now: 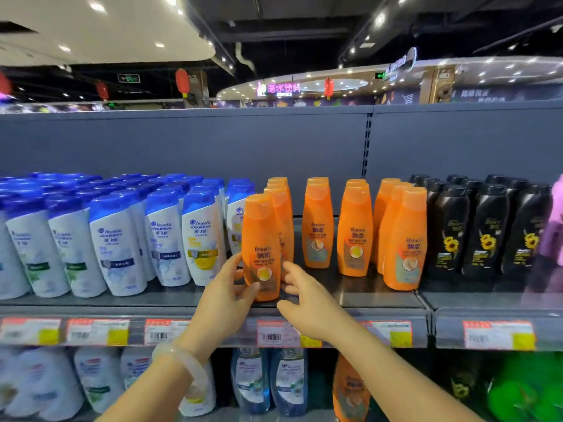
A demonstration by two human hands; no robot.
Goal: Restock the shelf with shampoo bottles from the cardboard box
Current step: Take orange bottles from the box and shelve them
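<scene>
Left hand (227,289): gripping the front orange shampoo bottle (261,248) low on its left side, thumb curling across the label, fingers wrapping behind; pale bangle (182,365) sitting on the wrist.
Right hand (307,295): hovering just right of the same bottle, fingers loosely spread and relaxed, grasping nothing; whether a fingertip is brushing the bottle, cannot tell.
Task thing: the orange bottle is standing upright between the two hands, at the front edge of the shelf (380,296), heading its own column.
Behind the hands: more orange bottles (281,214) lining up in a row straight back from the held one.
Right of the hands: three further orange columns (355,229), thinner, with bare shelf showing in front of two of them; beyond those, black bottles (484,229) with sunflower labels.
Left of the hands: white bottles with blue caps (122,239) packing the shelf tightly.
Below the hands: price tags (272,333) running along the shelf lip; lower shelf stock (253,379) blurring underneath.
Cardboard box: not showing in view.
Step in hand: judging as seating and squaring the newly placed bottle at the front of its column.
Progress: orange section looking part-filled; the gaps right of the hands suggest more bottles are needed.
Next move calls for: easing the left grip off without tipping the bottle, label facing out, then reaching down and back for the box, which is sitting somewhere out of frame.
</scene>
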